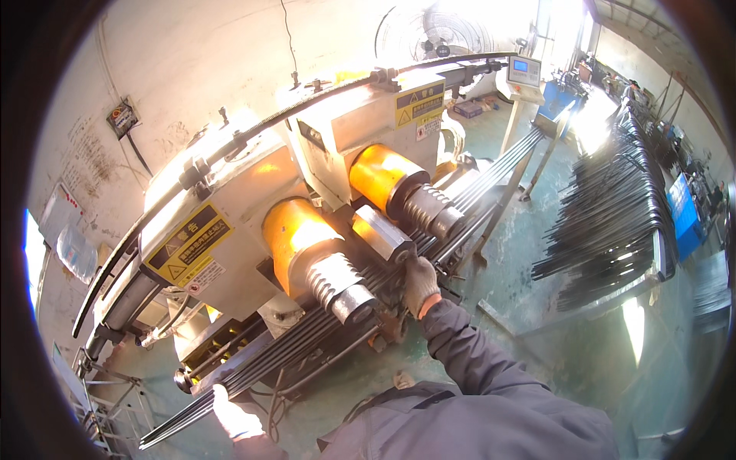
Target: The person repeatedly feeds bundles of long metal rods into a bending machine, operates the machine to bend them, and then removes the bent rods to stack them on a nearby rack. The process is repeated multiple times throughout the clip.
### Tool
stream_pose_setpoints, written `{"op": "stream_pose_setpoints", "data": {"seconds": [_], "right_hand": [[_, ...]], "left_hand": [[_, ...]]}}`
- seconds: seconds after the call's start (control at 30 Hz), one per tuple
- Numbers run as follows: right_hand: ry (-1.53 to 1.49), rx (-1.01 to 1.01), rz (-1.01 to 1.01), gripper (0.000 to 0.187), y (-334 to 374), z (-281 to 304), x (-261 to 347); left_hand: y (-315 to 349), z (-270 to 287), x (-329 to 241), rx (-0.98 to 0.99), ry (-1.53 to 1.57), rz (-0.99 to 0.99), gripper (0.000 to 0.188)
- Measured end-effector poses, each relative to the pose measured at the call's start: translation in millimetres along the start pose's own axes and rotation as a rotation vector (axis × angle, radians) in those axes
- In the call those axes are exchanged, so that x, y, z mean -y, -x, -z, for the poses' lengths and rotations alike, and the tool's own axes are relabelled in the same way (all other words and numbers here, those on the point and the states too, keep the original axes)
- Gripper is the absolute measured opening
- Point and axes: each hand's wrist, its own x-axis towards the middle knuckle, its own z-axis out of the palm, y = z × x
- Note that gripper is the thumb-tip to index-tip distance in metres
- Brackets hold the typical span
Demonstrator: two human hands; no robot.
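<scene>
Long dark rods (264, 360), alongside left hand (234, 416), near right hand (419, 282)

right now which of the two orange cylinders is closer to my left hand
The left orange cylinder, lower in the picture, is closer to your left hand; the right orange cylinder sits higher and farther from that hand.

Roller gap: centre; steel block (381, 232) stands between left ribbed roller (331, 280) and right ribbed roller (435, 213), leaving narrow slots; right hand (419, 284) occupies its near end.
Rod bundle (257, 372): lower left to centre; obstructs a straight pass below left ribbed roller.
Floor lane: right of centre; green floor (529, 245) gives passage as far as rod stack (606, 222).
Curved rail (287, 111): upper left to top centre; bars reach over the machine (253, 284).
</scene>
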Motion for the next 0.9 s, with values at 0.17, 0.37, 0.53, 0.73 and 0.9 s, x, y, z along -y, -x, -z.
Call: {"op": "stream_pose_setpoints", "data": {"seconds": [0.17, 0.37, 0.53, 0.73, 0.9], "right_hand": [[-0.117, -0.001, 0.142, 0.068, 22, 14, -4], [0.259, -0.059, 0.127, 0.060, 66, 83, -15], [0.389, -0.011, -0.046, 0.051, 73, 124, -68], [0.271, 0.244, -0.110, 0.033, 65, 126, -130], [0.518, 0.230, -0.316, 0.031, 61, 151, -180]], "left_hand": [[-4, -5, 18, -0.039, -0.022, 0.043, 0.039], [0, -9, -18, -0.296, 0.037, 0.000, 0.043], [29, -58, 8, -0.252, -0.147, 0.189, 0.037], [33, -78, 32, -0.409, -0.221, 0.224, 0.032], [27, -36, -7, -0.327, 0.254, 0.128, 0.027]]}}
